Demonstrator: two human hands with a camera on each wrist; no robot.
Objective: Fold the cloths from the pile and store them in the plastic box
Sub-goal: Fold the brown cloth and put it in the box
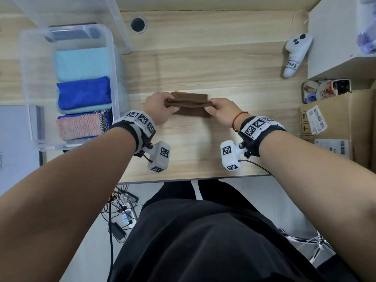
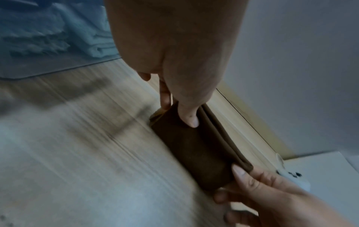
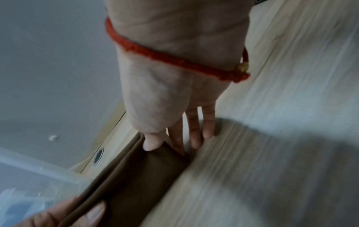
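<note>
Both hands [image 1: 160, 107] [image 1: 222, 110], folded brown cloth [image 1: 189, 104], wooden desk [image 1: 203, 64].

In both wrist views we find the pale wooden desk [image 2: 68, 153] smeared by motion blur on the near side of the grip. The folded brown cloth [image 1: 188, 104] hides the fingers of the left hand [image 1: 157, 107] and right hand [image 1: 221, 110] beneath its pinched ends. Left of the grip, the clear plastic box [image 1: 27, 82] blurs the lowest cloths stacked inside.
</note>
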